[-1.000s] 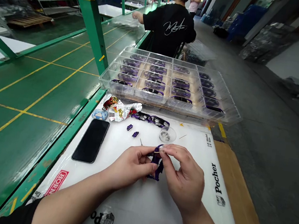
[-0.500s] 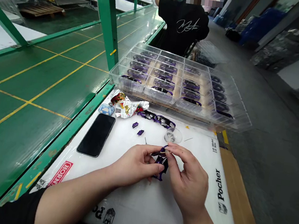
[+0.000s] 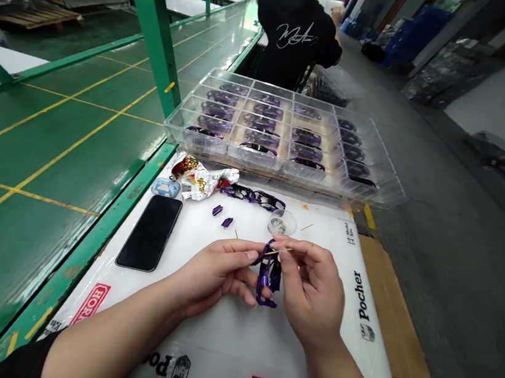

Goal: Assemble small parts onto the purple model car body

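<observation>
Between my hands is a purple-and-black plastic model part (image 3: 269, 275), an open frame with gaps. My left hand (image 3: 222, 272) grips its left side, thumb on the upper edge and other fingers beneath. A thin pale stick (image 3: 274, 252) lies across the part's top, pinched by my right hand (image 3: 312, 290) between thumb and fingers. Just beyond the hands stands a small clear round dish (image 3: 283, 223) with tiny bits in it. Two small purple pieces, a nearer one (image 3: 227, 222) and a farther one (image 3: 217, 210), lie on the white-covered table (image 3: 211, 357).
A clear compartment tray (image 3: 256, 160) of purple parts spans the back. Before it lie more purple frames (image 3: 254, 197), a crumpled wrapper (image 3: 204, 179), a blue-white case (image 3: 166, 187) and a phone (image 3: 150, 232). A green post (image 3: 154, 33) rises left; a person (image 3: 295, 39) sits beyond.
My left thumb has shifted up the part and its lower fingers have spread, uncovering more of the purple frame. The whole view has moved slightly; the stick stays in my right hand.
</observation>
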{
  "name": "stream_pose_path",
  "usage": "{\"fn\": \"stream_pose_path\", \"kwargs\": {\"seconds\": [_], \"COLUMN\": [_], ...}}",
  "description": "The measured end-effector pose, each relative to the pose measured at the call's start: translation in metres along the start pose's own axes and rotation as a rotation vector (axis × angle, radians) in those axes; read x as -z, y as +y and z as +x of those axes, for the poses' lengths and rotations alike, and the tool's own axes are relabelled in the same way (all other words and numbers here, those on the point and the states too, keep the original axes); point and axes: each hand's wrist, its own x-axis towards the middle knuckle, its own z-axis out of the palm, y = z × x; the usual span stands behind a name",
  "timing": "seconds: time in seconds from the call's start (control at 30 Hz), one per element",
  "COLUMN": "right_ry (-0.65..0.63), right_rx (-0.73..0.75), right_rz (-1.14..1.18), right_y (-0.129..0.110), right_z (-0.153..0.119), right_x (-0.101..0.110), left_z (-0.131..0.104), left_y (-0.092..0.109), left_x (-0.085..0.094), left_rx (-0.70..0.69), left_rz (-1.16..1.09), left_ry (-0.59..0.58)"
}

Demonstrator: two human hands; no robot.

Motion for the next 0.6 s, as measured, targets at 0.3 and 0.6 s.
{"fn": "stream_pose_path", "kwargs": {"seconds": [0.3, 0.6], "right_ry": [-0.011, -0.020], "right_rx": [0.061, 0.083], "right_rz": [-0.017, 0.053], "right_y": [-0.011, -0.015], "right_z": [0.006, 0.008], "right_x": [0.001, -0.002], "left_z": [-0.003, -0.001], "left_y": [0.003, 0.003], "left_x": [-0.002, -0.001], "left_rx": [-0.011, -0.001], "left_rz": [0.107, 0.134], "left_ry": [-0.018, -0.017]}}
